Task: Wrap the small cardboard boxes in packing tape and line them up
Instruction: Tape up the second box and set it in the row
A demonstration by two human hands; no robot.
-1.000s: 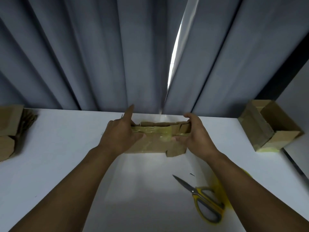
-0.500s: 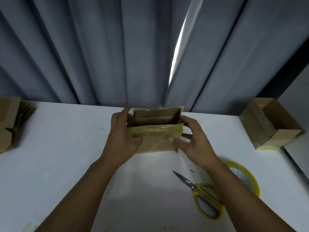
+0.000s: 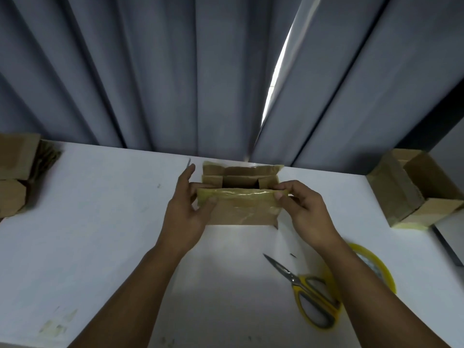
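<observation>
A small cardboard box (image 3: 241,209) with glossy yellowish tape across its near side is held over the white table (image 3: 100,234), its open top facing up and away. My left hand (image 3: 187,214) grips its left end, thumb on the taped front and index finger straight up behind. My right hand (image 3: 303,212) pinches the taped upper edge at the right end. A roll of yellow packing tape (image 3: 376,267) lies at the right, partly hidden by my right forearm. Yellow-handled scissors (image 3: 311,297) lie beside it.
Another open cardboard box (image 3: 414,192), taped along its base, stands at the table's right edge. Flat cardboard pieces (image 3: 17,172) are stacked at the far left. Grey curtains (image 3: 175,71) hang right behind the table.
The box has been tilted up, so its open top now shows. My right hand moved from the end of the box to pinching the taped upper edge. The tape roll has come into view.
</observation>
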